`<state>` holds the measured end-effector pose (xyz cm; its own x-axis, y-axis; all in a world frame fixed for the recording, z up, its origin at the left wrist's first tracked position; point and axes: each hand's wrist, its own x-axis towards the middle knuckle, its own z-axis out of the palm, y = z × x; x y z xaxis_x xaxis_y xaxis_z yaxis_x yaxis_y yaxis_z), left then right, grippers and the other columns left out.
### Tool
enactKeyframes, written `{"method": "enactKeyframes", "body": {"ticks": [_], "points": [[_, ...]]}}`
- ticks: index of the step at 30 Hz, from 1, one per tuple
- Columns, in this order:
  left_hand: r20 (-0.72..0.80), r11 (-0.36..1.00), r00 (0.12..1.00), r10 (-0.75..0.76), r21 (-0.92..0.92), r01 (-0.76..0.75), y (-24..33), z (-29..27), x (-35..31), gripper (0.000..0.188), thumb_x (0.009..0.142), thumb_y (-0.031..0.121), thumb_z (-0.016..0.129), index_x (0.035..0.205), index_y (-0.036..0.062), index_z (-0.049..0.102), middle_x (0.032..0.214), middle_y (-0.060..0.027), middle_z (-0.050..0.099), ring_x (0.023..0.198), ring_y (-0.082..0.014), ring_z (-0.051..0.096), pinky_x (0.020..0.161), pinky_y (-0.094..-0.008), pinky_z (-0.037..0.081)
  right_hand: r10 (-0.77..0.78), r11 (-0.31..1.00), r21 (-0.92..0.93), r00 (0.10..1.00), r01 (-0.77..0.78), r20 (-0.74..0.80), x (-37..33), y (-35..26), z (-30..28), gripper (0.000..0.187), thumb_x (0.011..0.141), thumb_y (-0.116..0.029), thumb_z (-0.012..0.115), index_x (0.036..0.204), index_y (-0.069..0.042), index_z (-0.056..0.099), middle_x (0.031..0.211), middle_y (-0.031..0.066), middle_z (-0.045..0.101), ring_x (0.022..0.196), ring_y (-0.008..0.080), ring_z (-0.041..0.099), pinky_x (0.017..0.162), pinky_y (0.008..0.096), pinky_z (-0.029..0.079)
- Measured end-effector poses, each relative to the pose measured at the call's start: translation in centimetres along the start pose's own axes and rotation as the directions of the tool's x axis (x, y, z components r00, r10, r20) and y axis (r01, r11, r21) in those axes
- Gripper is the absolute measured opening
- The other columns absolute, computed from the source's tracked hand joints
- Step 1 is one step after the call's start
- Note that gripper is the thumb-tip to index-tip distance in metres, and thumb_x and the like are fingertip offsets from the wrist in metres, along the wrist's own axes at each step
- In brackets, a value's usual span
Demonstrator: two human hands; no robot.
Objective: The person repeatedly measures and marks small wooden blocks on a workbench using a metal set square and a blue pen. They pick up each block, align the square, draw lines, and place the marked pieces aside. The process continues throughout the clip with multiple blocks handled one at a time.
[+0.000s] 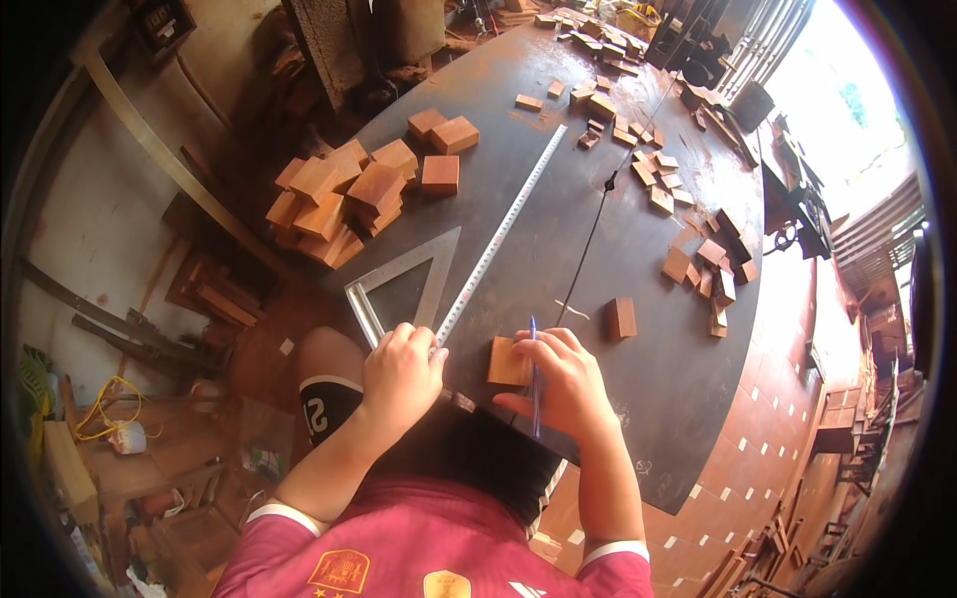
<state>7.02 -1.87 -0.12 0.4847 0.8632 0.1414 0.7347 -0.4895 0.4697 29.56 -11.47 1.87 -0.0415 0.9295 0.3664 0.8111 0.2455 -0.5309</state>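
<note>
Across the dark tabletop (658, 409), from the left, lie piled reddish-brown wooden blocks (375, 189), then a silver metal set square (434, 284). The left hand (404, 367) curls over the near end of a long, graduated steel ruler (500, 236). Beside an orange-brown wooden block (505, 363), the right hand (565, 377) grips a slim blue pen (536, 414).

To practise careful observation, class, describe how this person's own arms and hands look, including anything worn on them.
The left hand and right hand are bare, without gloves. The forearms are uncovered, with no watch or bracelet visible. Short, dark pinkish-red sleeves cover the upper arms, each edged with a white band.
</note>
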Motion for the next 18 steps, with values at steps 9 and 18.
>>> {"method": "enactKeyframes", "body": {"ticks": [9,18], "points": [[0.048,0.996,0.995,-0.088,-0.005,0.088,0.7,0.2,0.4,0.016,0.091,0.016,0.072,0.096,0.0032,0.063,0.093,-0.0152,0.065,0.090,-0.0364,0.067,0.080,-0.0462,0.054,0.033,0.999,0.030,0.999,-0.034,0.036,-0.4,0.0,-0.2,0.050,0.068,-0.016,0.087,0.110,-0.006,0.064,0.104,0.0118,0.066,0.102,0.0337,0.063,0.090,0.0426,0.054],[0.140,0.988,0.980,-0.139,-0.045,0.147,0.7,0.0,0.9,0.017,0.092,0.017,0.072,0.098,0.0026,0.064,0.094,-0.0167,0.071,0.092,-0.0373,0.070,0.081,-0.0468,0.056,-0.026,0.999,0.038,1.000,0.026,-0.010,-0.4,1.0,0.7,0.049,0.068,-0.022,0.088,0.109,-0.007,0.066,0.097,0.0086,0.066,0.098,0.0315,0.064,0.085,0.0426,0.055]]}}
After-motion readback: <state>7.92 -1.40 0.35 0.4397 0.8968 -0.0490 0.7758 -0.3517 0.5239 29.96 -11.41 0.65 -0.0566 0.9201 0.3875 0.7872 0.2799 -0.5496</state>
